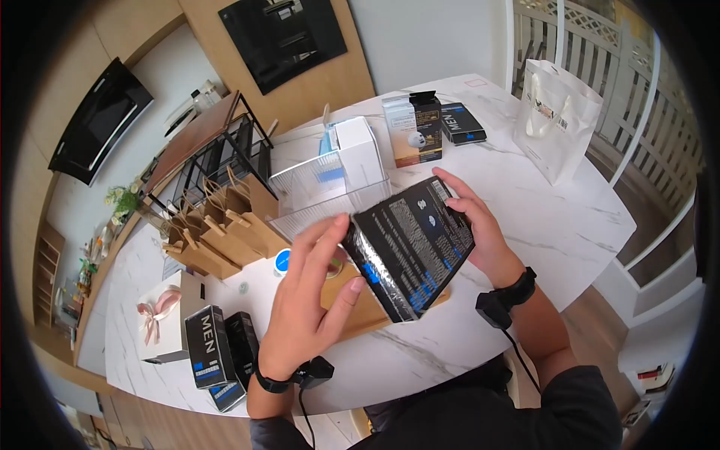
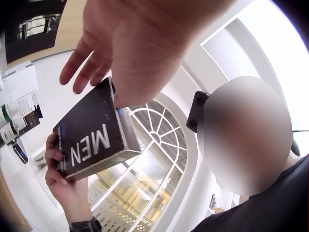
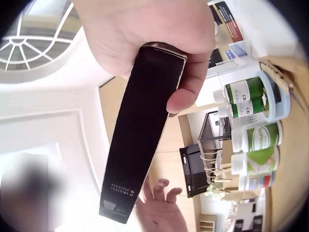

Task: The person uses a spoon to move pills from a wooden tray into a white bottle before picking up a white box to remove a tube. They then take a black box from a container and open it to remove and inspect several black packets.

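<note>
A black carton (image 1: 416,247) marked MEN is tilted over the table, its small-print face turned up in the head view. My right hand (image 1: 484,236) grips its far right end, thumb on one face and fingers on the other, as the right wrist view shows. Beside the carton's near left end is my left hand (image 1: 304,307), fingers straight and spread, fingertips right at the carton's edge. In the left wrist view, the large MEN lettering shows on the carton (image 2: 91,135), the left hand (image 2: 130,53) lying over one corner.
A wooden board (image 1: 356,319) lies beneath the carton. More black MEN cartons (image 1: 210,345) lie near left, by a white box with a ribbon (image 1: 161,319). Brown paper bags (image 1: 232,236), a clear organizer (image 1: 330,187), an orange-and-black box (image 1: 412,131) and a white bag (image 1: 559,120) stand farther back.
</note>
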Motion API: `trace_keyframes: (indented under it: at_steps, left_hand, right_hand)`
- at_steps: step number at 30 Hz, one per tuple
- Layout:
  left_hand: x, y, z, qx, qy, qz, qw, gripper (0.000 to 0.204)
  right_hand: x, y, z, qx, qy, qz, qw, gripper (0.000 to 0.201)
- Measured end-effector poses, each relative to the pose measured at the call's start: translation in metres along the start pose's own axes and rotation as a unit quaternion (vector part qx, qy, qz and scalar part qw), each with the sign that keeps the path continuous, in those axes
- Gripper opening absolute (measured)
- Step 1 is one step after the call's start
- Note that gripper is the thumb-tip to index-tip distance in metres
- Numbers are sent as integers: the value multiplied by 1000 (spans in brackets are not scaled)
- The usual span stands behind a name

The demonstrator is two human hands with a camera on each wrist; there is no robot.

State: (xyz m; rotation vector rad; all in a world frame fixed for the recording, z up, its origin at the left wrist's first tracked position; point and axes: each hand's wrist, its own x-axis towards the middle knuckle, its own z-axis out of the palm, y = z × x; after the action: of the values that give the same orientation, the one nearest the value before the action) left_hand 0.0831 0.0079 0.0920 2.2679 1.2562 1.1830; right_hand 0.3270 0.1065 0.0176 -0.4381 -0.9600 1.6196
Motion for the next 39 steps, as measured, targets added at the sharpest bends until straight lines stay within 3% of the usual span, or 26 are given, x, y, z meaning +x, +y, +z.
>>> trace_keyframes:
  at_steps: [1,2,4,6,8,10,12,13,14,16,17,19,20,22,26,32,34,36,39]
  left_hand:
    - [1,0,-1,71,29,78,994,62]
    - [1,0,-4,71,28,77,994,62]
    - [2,3,-10,228,2,188,955,59]
    - [3,6,-10,245,-7,197,949,57]
    - [1,2,-11,332,15,208,920,57]
    - [3,-1,-16,327,42,217,919,55]
    - [2,-10,-17,161,131,147,967,46]
    - [1,-11,-10,57,176,107,977,31]
    - [-6,-6,-10,63,194,37,978,26]
    - [-7,-18,-10,-82,179,-29,980,28]
    - [-6,-17,-9,-143,161,-36,976,25]
    - [-5,-22,-7,-171,134,-41,975,24]
    - [-5,-24,-6,-199,109,-48,973,24]
    - [-3,-25,-2,-204,84,-52,974,24]
    - [1,-30,4,-205,82,-63,973,24]
    - [2,-28,3,-211,65,-54,974,28]
    - [0,-36,-1,-192,44,-65,978,35]
    - [0,-44,0,-83,47,-57,994,42]
    - [5,-31,4,-108,39,-84,990,46]
  right_hand:
    - [1,-1,1,37,-2,47,998,54]
    - [1,0,-1,38,-2,48,998,54]
    - [0,2,-7,43,-66,105,991,55]
    - [-3,2,-1,18,-85,112,990,55]
    - [-6,1,11,70,-46,161,983,53]
    - [-10,-3,10,82,-32,153,984,55]
    - [-7,-5,-13,118,-238,120,957,72]
    - [-2,3,-26,82,-262,101,956,87]
    - [-1,1,-28,-20,-271,58,961,84]
    - [-8,-2,-19,-175,-232,10,957,88]
    - [-11,2,-22,-175,-230,8,957,88]
    - [-13,14,-32,-71,-367,84,924,94]
    - [-13,19,-33,-70,-365,83,925,94]
    - [-11,28,-27,37,-404,195,893,97]
    - [-11,26,-23,41,-425,221,877,99]
    - [-13,26,-20,30,-385,229,894,97]
    - [-13,32,-21,62,-410,229,881,95]
    - [-12,31,-17,72,-419,218,879,92]
    - [-12,32,-18,76,-464,176,865,85]
